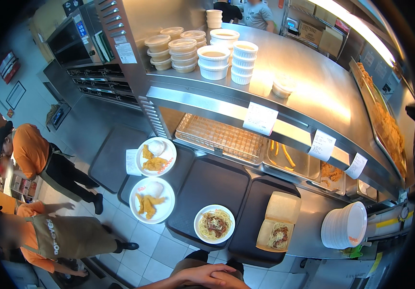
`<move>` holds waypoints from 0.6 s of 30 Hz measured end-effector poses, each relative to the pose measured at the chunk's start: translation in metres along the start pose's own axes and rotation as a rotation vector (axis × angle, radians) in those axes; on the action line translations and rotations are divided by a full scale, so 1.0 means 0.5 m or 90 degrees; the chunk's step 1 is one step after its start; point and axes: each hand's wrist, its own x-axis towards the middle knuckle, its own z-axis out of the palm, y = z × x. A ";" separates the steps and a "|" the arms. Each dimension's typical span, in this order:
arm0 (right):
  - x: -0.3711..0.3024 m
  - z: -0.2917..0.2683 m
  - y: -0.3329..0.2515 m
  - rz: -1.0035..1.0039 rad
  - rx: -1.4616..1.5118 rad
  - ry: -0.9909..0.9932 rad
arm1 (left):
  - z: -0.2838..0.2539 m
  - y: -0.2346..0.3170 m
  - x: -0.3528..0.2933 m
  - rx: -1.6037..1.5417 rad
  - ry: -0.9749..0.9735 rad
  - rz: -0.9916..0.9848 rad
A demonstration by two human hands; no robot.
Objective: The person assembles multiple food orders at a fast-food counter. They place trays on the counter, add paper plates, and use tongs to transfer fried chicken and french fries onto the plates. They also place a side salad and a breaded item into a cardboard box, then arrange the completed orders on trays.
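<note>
At the lower edge my left hand [198, 274] rests across my right hand [230, 280], fingers stretched over it. The right hand's fingers are mostly hidden. Neither shows any item in it. In front, a white plate of spaghetti [215, 225] with red sauce and shredded cheese sits on a dark tray [212, 183]. To its right, an open cardboard box [281, 206] holds more spaghetti on another dark tray [246, 241]. Further left are two white plates of fried chicken and rice: one farther off [155, 164], and one nearer [149, 204], which reaches past the counter edge.
Stacked plates [344, 224] stand at the right. Receipts [260, 118] hang from the steel shelf above a wire rack [219, 137] and fries [282, 154]. Lidded tubs [183, 53] and white cups [213, 62] top the shelf. Two co-workers in orange shirts [29, 139] stand left.
</note>
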 end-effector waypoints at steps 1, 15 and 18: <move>-0.005 -0.009 -0.003 -0.005 -0.008 -0.002 | 0.007 -0.003 0.003 -0.001 0.004 0.010; -0.172 -0.123 -0.035 -0.103 -0.093 -0.116 | 0.300 -0.093 0.126 0.045 0.260 0.140; -0.205 -0.134 -0.038 -0.107 -0.101 -0.142 | 0.374 -0.119 0.169 0.086 0.343 0.147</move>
